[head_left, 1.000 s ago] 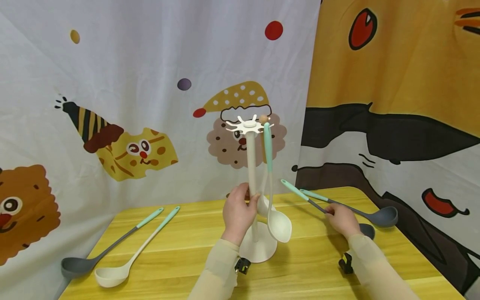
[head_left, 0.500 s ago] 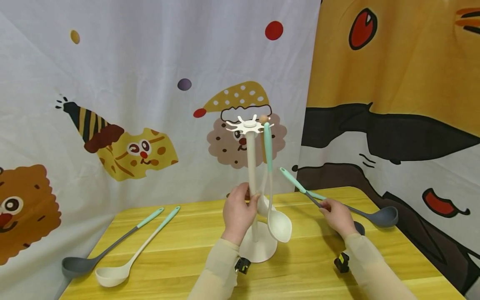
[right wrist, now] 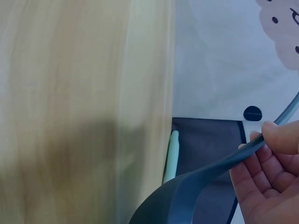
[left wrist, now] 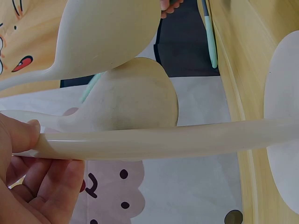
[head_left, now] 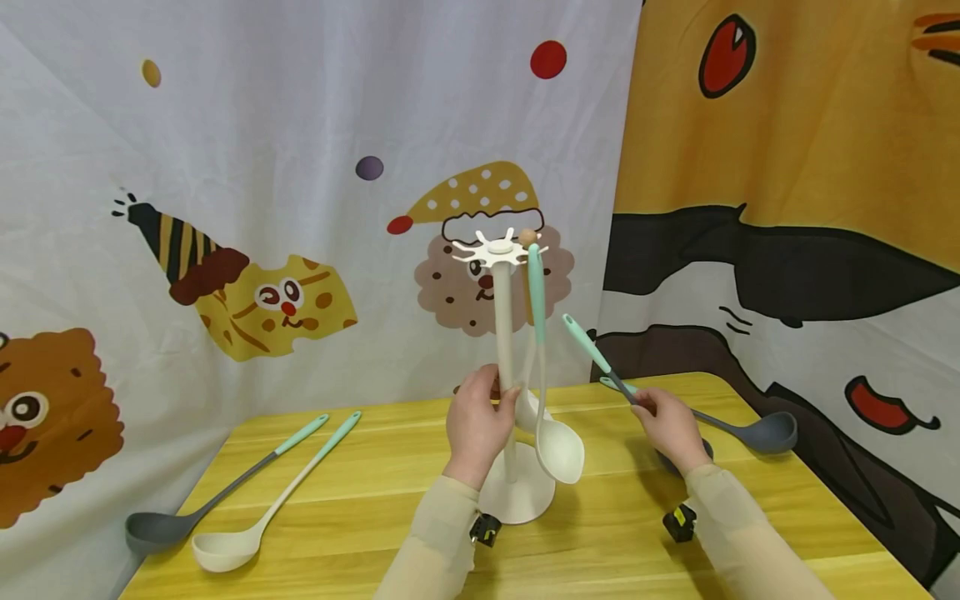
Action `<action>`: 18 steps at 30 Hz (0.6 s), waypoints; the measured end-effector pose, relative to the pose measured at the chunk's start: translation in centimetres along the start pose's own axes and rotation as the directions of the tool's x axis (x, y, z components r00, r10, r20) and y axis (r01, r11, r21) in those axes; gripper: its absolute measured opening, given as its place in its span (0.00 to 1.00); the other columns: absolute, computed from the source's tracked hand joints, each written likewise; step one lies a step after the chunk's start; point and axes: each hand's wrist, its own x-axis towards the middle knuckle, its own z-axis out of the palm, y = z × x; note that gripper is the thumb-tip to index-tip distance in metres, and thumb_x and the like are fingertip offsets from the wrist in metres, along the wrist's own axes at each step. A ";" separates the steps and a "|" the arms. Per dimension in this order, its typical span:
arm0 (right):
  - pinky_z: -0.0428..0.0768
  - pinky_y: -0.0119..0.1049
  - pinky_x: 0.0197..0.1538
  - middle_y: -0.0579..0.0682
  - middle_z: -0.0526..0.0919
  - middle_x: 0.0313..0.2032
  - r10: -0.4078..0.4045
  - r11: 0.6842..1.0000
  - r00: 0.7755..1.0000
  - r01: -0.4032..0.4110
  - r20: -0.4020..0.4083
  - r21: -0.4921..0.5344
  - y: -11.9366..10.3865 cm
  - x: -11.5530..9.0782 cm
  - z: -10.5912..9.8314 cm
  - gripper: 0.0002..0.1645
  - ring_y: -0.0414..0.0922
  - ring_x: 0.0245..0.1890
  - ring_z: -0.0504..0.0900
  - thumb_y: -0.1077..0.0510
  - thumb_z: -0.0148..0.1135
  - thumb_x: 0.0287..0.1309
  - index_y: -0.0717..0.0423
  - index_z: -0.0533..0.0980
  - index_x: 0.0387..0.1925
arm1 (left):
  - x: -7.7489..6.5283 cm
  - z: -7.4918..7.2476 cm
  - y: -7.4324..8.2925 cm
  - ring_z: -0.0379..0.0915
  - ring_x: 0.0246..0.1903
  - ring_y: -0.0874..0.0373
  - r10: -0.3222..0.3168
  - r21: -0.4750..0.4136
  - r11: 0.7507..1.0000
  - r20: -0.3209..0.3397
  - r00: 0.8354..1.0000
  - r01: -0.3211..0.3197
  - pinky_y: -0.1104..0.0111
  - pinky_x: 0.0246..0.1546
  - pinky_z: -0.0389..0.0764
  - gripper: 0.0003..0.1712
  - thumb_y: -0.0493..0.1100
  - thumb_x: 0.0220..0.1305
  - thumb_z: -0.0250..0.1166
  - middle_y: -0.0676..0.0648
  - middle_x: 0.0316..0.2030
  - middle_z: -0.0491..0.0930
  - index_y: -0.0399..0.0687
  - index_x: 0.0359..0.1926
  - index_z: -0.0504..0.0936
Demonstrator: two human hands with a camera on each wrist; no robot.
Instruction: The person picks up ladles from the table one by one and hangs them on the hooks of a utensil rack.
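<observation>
In the head view a white utensil stand [head_left: 502,321] rises upright from a round base, with a spoked top. My left hand [head_left: 477,427] grips its pole at mid-height, thumb on one side and fingers on the other. Two white spoons hang on the stand's right: a mint-handled spoon [head_left: 561,452] in front, and a tan-handled spoon [left wrist: 133,95] partly behind it. My right hand [head_left: 670,427] pinches a grey spoon [head_left: 587,343] by its shaft, the mint handle slanting up and left. Its bowl [right wrist: 170,203] is mostly hidden behind the hand in the head view.
At the left lie a grey ladle [head_left: 161,531] and a white ladle [head_left: 227,550], both mint-handled. Another grey ladle [head_left: 765,433] rests on the wooden table [head_left: 360,517] behind my right hand. A patterned curtain [head_left: 300,125] hangs behind the table.
My right hand has moved slightly left and up with the grey spoon, whose handle end has risen and tilts more steeply. The left hand and stand have stayed in place.
</observation>
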 end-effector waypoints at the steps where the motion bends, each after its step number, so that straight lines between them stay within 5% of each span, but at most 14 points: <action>1: 0.77 0.56 0.45 0.64 0.82 0.42 -0.002 1.000 1.000 0.002 -0.004 0.008 -0.2 0.0 -0.1 0.12 0.60 0.41 0.80 0.64 0.59 0.67 0.69 0.76 0.47 | 0.0 0.0 0.0 0.80 0.32 0.53 0.001 0.001 1.000 -0.001 1.000 -0.001 0.69 0.30 0.82 0.11 0.43 0.63 0.71 0.48 0.32 0.79 0.44 0.43 0.81; 18: 0.77 0.56 0.49 0.61 0.81 0.40 -0.038 0.992 0.992 0.052 -0.120 0.115 -3.9 0.3 -1.7 0.09 0.58 0.42 0.80 0.65 0.61 0.66 0.66 0.76 0.45 | 0.0 -0.1 0.0 0.80 0.32 0.54 0.006 0.004 1.000 -0.002 1.000 -0.006 0.69 0.30 0.83 0.12 0.43 0.62 0.71 0.48 0.32 0.79 0.44 0.43 0.81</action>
